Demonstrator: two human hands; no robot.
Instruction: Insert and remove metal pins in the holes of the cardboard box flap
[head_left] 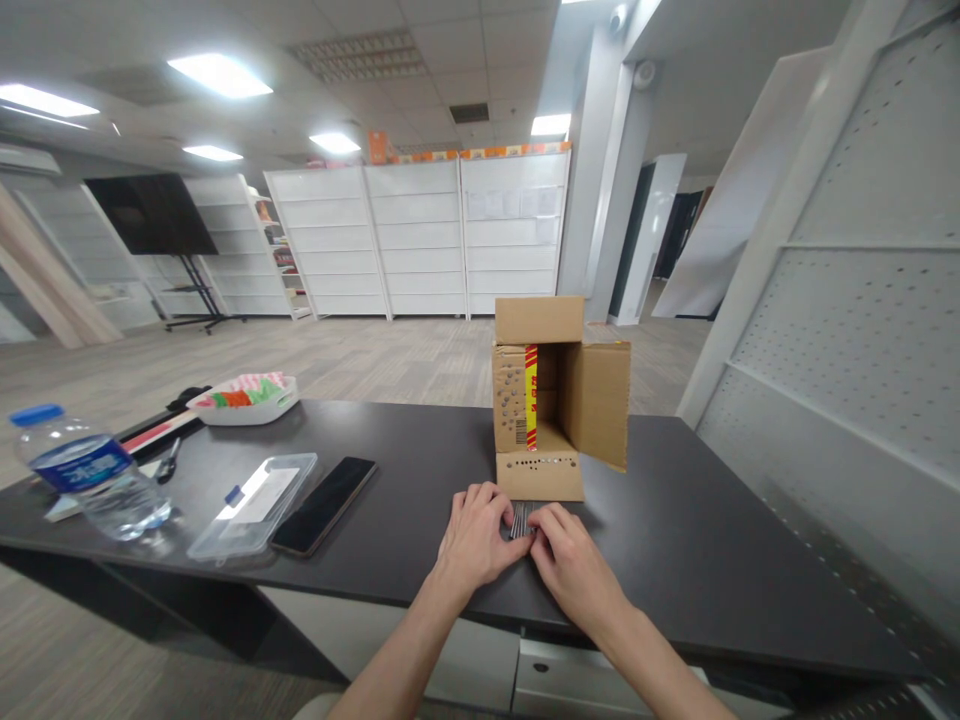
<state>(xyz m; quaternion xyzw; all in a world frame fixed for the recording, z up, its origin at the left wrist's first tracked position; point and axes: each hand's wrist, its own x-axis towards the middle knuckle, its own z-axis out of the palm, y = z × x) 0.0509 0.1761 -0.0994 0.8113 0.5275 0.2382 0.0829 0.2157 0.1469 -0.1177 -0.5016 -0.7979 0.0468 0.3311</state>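
My left hand (478, 532) and my right hand (566, 556) meet near the table's front edge, with a small bundle of thin metal nails (519, 520) between them. The fingers of both hands are curled in around the nails, thumbs low and close together. Part of the bundle is covered by my fingers. Just beyond my hands stands an open cardboard box (510, 400), its opening facing me. Dark dots and small holes mark its left flap and its lower flap (540, 480), which lies toward me. Red and yellow tape runs down the left flap.
Left of my hands, a black phone (326, 505) lies beside a clear plastic case (255, 505). Farther left are a water bottle (90, 475), a pen (169, 460) and a white tray (247, 408) with colourful packets. A perforated white panel (862, 330) rises on the right of the dark table (690, 540).
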